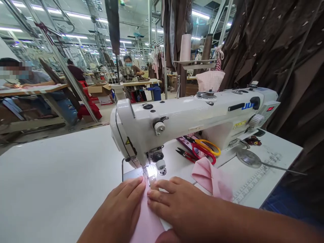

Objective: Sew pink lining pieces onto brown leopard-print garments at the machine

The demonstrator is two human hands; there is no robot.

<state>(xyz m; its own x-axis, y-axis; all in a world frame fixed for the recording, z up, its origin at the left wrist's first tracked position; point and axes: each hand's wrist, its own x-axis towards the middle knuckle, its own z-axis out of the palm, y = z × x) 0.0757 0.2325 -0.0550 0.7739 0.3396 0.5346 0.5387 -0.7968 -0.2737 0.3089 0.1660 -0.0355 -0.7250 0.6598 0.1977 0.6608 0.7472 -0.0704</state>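
Note:
A strip of pink fabric (147, 221) runs from the bottom edge up to the needle area of a white sewing machine (187, 116). My left hand (121, 206) lies along the strip's left side, fingers together, holding it against the bed with the tips close to the presser foot (145, 172). From the right, my right hand (174, 199) has bent fingertips on the strip's other edge, keeping it down beside a small metal guide (153, 182). The thumb of my right hand shows only partly at the bottom edge. The machine's lamp lights the stitching spot brightly.
Right of the needle lie red-handled scissors (202, 152), yellow-handled scissors (209, 146), thread snips (186, 155) and a folded pink piece (210, 177). A metal disc with a rod (249, 158) rests farther right. Dark garments (286, 50) hang close behind. Several people work at other tables.

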